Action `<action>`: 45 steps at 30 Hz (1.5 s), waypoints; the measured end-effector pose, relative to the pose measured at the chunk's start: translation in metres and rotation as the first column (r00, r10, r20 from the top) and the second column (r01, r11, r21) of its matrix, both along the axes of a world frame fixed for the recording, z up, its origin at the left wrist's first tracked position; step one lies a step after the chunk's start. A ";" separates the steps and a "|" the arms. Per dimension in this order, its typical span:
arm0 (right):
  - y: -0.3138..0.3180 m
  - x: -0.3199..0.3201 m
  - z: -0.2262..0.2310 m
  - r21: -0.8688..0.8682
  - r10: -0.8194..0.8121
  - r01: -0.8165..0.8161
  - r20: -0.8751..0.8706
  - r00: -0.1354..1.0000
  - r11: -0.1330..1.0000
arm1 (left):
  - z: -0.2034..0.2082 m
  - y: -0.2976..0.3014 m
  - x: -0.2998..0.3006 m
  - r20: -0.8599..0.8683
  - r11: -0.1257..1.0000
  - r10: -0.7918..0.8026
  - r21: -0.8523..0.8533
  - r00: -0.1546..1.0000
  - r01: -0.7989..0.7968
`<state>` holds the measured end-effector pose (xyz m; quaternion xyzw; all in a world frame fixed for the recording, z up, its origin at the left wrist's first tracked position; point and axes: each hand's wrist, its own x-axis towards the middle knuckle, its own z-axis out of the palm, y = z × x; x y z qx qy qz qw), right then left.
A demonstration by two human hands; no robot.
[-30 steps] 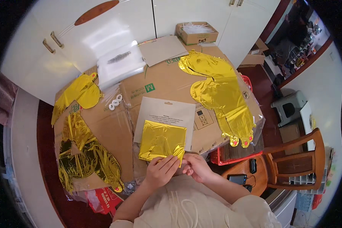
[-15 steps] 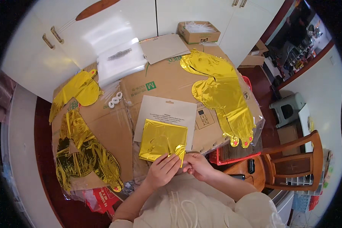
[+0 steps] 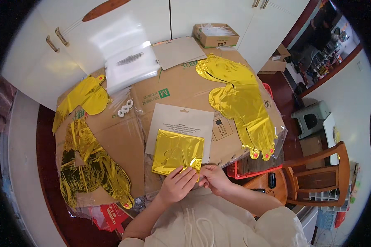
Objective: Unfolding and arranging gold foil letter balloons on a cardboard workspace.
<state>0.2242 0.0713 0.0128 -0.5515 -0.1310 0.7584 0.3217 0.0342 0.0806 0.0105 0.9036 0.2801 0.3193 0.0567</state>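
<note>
A folded square of gold foil balloon [image 3: 175,150] lies in front of me, over the lower part of a white printed card [image 3: 165,119] with a hang hole. My left hand [image 3: 178,186] rests on the square's near edge, its fingers stretched out over the foil. At the near right corner my right hand [image 3: 214,180] is closed, thumb and fingertips pinching the foil's edge. Exactly how much foil sits between those fingers is partly hidden. Unfolded gold foil balloons lie on both sides: one long piece [image 3: 245,96] at right, others [image 3: 97,164] at left.
Cardboard [image 3: 123,173] covers the table. Beyond it are clear plastic bags [image 3: 130,68], grey card sheets [image 3: 177,53] and a small box of white strips [image 3: 216,35]. White rings [image 3: 125,108] lie left of the card. A wooden chair [image 3: 317,175] and red crate [image 3: 235,172] stand at right.
The foil square has shifted very slightly to the right, and its near right corner lies a little flatter under my left fingers. My right hand keeps its pinch in nearly the same place.
</note>
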 end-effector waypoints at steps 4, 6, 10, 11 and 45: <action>0.002 0.001 -0.003 -0.014 -0.007 0.007 0.023 1.000 1.000 | -0.002 -0.001 0.000 -0.024 1.000 -0.003 0.003 1.000 0.003; 0.003 0.001 -0.003 -0.007 0.027 -0.027 0.071 0.997 1.000 | -0.003 0.000 0.000 -0.030 1.000 -0.005 0.018 1.000 0.006; 0.007 0.002 0.004 -0.033 0.005 -0.003 0.060 0.998 0.999 | -0.005 0.000 0.000 -0.029 1.000 0.005 0.031 1.000 -0.004; 0.008 0.003 0.009 -0.044 -0.020 0.022 0.044 0.999 0.999 | -0.005 0.000 0.000 -0.031 1.000 0.007 0.028 0.999 -0.006; 0.047 0.037 0.031 0.461 -0.155 -0.831 0.888 0.434 0.312 | -0.004 0.011 0.000 -0.203 0.984 0.172 0.081 0.964 -0.158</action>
